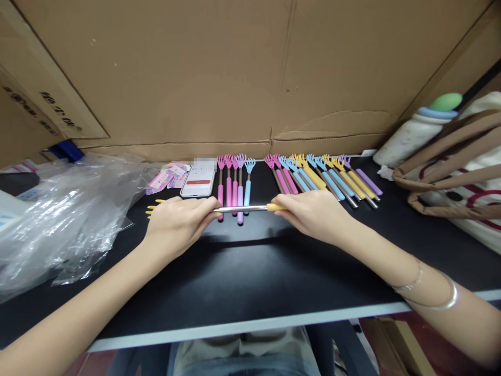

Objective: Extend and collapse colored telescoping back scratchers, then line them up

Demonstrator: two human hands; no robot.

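A yellow back scratcher (pixel 246 208) with a metal shaft is held level above the table, stretched between both hands. My left hand (pixel 176 219) is closed round its claw end, with yellow prongs poking out on the far left. My right hand (pixel 315 215) grips the yellow handle, most of which is hidden in the palm. Just behind lies a small row of pink, purple and blue back scratchers (pixel 229 190). To the right, a larger group of back scratchers (pixel 321 177) in pink, blue, yellow and purple rests on the black table (pixel 235 287), claws pointing away.
Clear plastic bags (pixel 74 224) are heaped at the left. Behind my left hand are a phone (pixel 199 180) and some printed cards (pixel 168 176). A bottle (pixel 415 130) and a fabric bag (pixel 462 183) stand at the right. Cardboard (pixel 188 73) walls off the back.
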